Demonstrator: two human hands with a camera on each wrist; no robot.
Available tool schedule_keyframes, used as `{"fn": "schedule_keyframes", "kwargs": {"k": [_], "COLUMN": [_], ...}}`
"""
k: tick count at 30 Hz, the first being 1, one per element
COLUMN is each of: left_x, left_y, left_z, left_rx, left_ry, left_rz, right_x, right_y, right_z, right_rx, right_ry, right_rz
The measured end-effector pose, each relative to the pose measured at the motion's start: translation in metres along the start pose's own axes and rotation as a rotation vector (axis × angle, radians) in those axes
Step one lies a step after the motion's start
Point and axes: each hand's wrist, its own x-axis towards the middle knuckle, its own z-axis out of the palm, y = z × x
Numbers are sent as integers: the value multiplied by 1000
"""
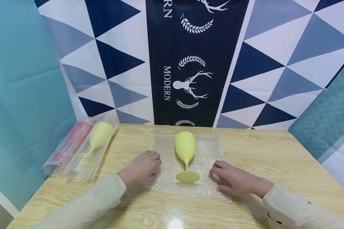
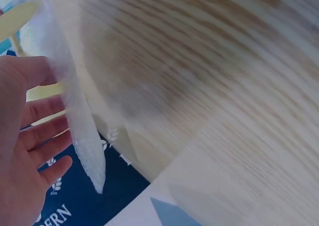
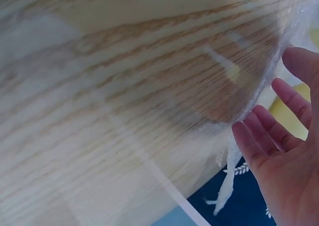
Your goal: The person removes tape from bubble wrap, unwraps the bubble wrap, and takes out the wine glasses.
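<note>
Pale sleeves (image 1: 89, 202) loom nearest as left hand (image 1: 141, 168) and right hand (image 1: 235, 179), thumbs apart from fingers, flank the yellow goblet (image 1: 185, 145) lying on bubble wrap (image 1: 206, 152).

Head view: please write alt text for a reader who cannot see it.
A yellow stemmed goblet lies on its side on a clear bubble-wrap sheet, a person's left hand and right hand at the sheet's sides. To the left on the pale wood-grain table, a red object and another yellow goblet lie in bubble wrap.

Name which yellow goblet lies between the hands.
The unwrapped goblet, lying on the bubble wrap sheet; the other yellow goblet is wrapped, at far left.
</note>
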Motion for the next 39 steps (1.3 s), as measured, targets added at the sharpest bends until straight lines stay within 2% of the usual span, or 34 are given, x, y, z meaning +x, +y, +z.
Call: {"fn": "schedule_keyframes", "kwargs": {"k": [7, 14, 22, 31, 39], "left_x": [-4, -12, -24, -20, -18], "left_y": [7, 7, -3, -6, -7], "left_z": [6, 16, 21, 19, 18], "left_rx": [-30, -35, -146, -188, -214], "left_ry": [-86, -63, -85, -102, -141], "left_rz": [97, 98, 104, 119, 114], "right_x": [0, 0, -1, 0, 3], "right_y": [1, 1, 2, 0, -3], "right_z": [0, 4, 4, 0, -7], "right_rx": [-2, 6, 3, 12, 18], "right_ry": [-7, -3, 17, -41, -57], "right_rz": [9, 24, 10, 94, 52]}}
